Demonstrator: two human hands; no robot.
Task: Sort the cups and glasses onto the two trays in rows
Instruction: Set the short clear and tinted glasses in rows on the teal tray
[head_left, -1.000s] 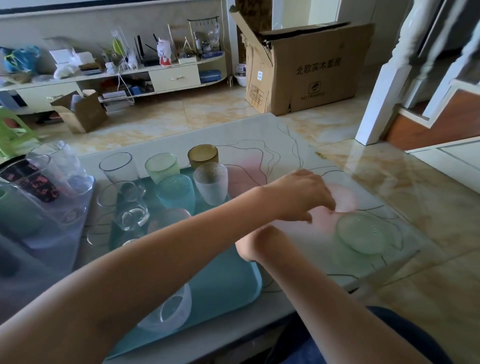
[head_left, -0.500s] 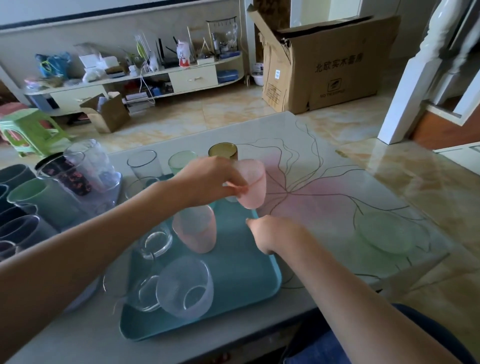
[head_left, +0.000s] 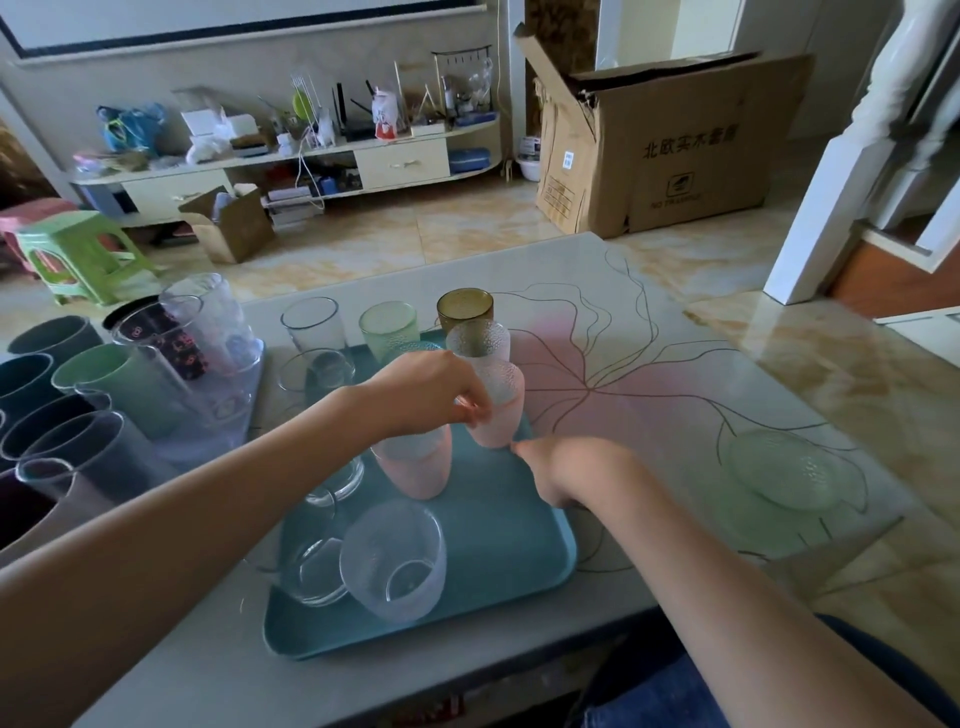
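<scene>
Head view, looking down at a tabletop (head_left: 649, 322) with a line-drawn flower pattern. Teal tray (head_left: 498, 566) sits at centre frame. Left hand (head_left: 431, 392) reaches in from lower left, fingers curled round the rim of a pink cup (head_left: 496, 415), which stands at the tray's right edge, centre of frame; whether its base is down on the tray, cannot tell. Right hand (head_left: 566, 467) comes in from lower right, loosely closed with nothing in it, one fingertip just beside the pink cup's base; touching or not, cannot tell. A second pink cup (head_left: 415, 467) stands on the tray just left of the first, partly under the left hand. Frosted clear cup (head_left: 395, 561) at the tray's near end, a clear glass (head_left: 311, 566) touching its left side. Far row, upper centre: clear tumbler (head_left: 311, 325), green cup (head_left: 389, 327), amber cup (head_left: 465, 309), with a textured clear cup (head_left: 480, 340) just in front of the amber one. Left edge of frame: a crowd of dark and green mugs (head_left: 98, 384) and clear glasses, tray beneath them mostly hidden. Green glass dish (head_left: 795, 467) alone on the tabletop at right, well apart from the tray.
</scene>
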